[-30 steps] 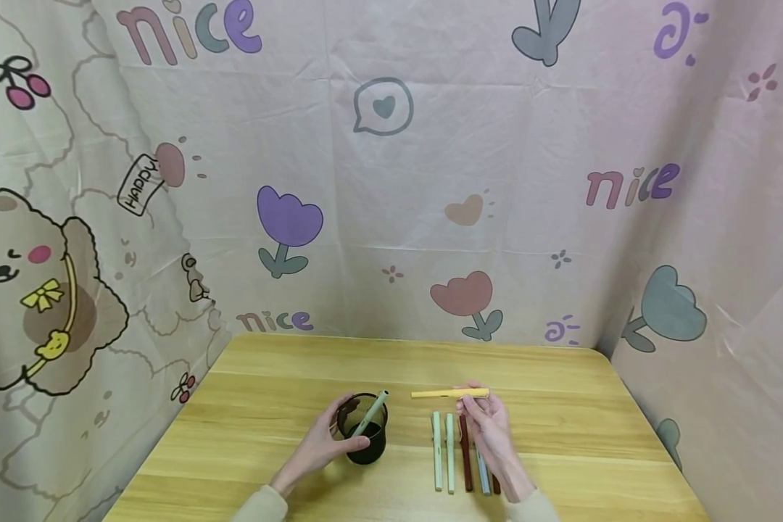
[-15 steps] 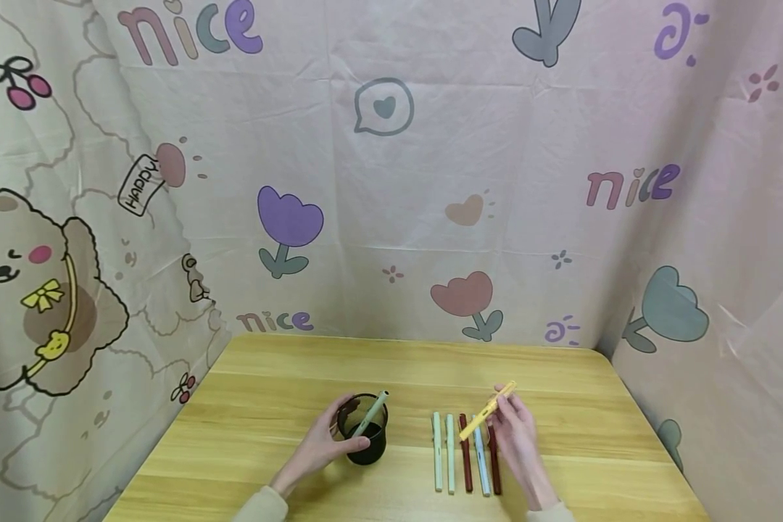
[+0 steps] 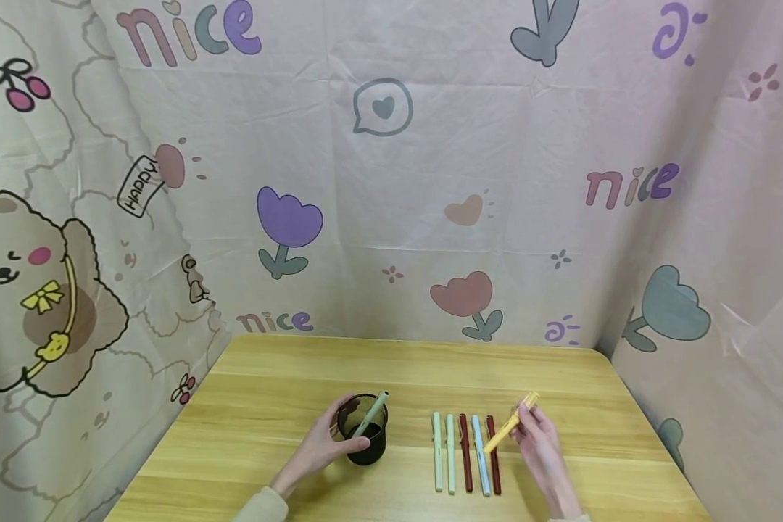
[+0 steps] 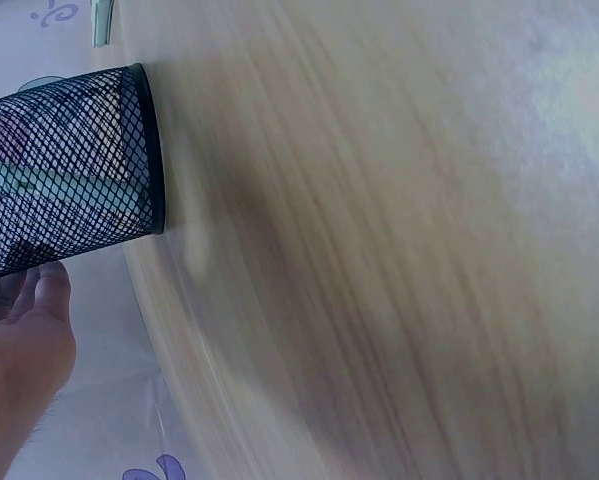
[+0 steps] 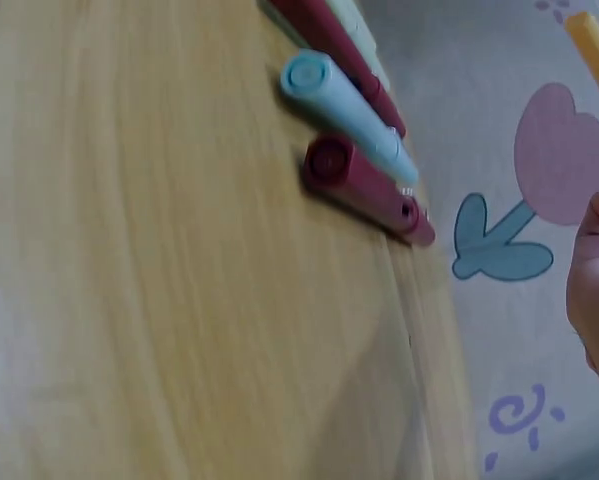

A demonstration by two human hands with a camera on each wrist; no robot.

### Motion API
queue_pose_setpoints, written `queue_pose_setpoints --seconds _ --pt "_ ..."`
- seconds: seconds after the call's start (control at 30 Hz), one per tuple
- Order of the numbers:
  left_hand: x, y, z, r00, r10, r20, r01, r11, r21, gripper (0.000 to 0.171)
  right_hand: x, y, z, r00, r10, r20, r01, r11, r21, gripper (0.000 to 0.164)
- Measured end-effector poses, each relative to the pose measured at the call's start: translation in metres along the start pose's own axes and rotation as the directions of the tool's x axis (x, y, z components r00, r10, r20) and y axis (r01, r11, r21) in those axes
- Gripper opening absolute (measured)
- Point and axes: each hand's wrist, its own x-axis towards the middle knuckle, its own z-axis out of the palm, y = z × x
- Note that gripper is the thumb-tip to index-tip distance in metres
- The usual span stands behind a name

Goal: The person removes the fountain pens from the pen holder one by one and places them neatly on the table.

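A black mesh pen holder (image 3: 367,451) stands on the table, and my left hand (image 3: 322,442) grips it round the side. Inside it leans one pale green pen (image 3: 373,412), also visible through the mesh in the left wrist view. My right hand (image 3: 540,438) pinches a yellow pen (image 3: 501,433), tilted and held above the right end of a row of pens. That row has two light green pens (image 3: 438,453), a dark red pen (image 3: 466,453), a light blue pen (image 3: 479,446) and another dark red pen (image 3: 495,471), lying side by side.
The wooden table (image 3: 287,362) ends at a back edge against a printed cloth (image 3: 391,181), which also hangs at the left and right sides. The pen row lies right of the pen holder, with a gap of table between.
My right hand has moved right and toward me with the yellow pen, which has turned from level to slanted. The pens underneath are now uncovered. My left hand and the pen holder have stayed put.
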Motion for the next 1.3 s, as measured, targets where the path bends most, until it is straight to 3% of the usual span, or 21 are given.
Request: queue_pose_setpoints --seconds 0.3,0.6,0.7,0.9,1.07,1.3 --pt "0.0 -0.001 0.0 1.0 0.007 -0.002 -0.007 1.0 -0.002 0.089 -0.004 -0.001 -0.012 0.995 0.033 -0.097 -0.044 0.992 -0.114 0.035" --pt "0.0 0.0 -0.001 1.0 0.007 0.016 -0.007 1.0 -0.003 0.091 -0.006 -0.004 -0.023 0.992 0.089 -0.087 -0.107 0.968 -0.228 0.037" --pt "0.0 -0.001 -0.001 1.0 0.011 0.02 -0.01 1.0 -0.002 0.091 -0.006 -0.006 -0.022 0.981 0.134 -0.143 -0.172 0.938 -0.301 0.038" --pt "0.0 -0.001 -0.001 1.0 0.012 0.015 -0.012 1.0 -0.002 0.09 -0.002 -0.009 -0.021 0.945 0.236 -0.226 -0.314 0.845 -0.432 0.06" --pt "0.0 -0.001 -0.001 1.0 -0.002 0.003 0.002 1.0 0.006 0.09 0.002 -0.009 -0.023 0.913 0.309 -0.267 -0.403 0.788 -0.467 0.06" --pt "0.0 -0.001 0.0 1.0 -0.007 0.007 0.007 1.0 0.009 0.089 0.003 -0.008 -0.03 0.903 0.358 -0.237 -0.429 0.747 -0.509 0.06"
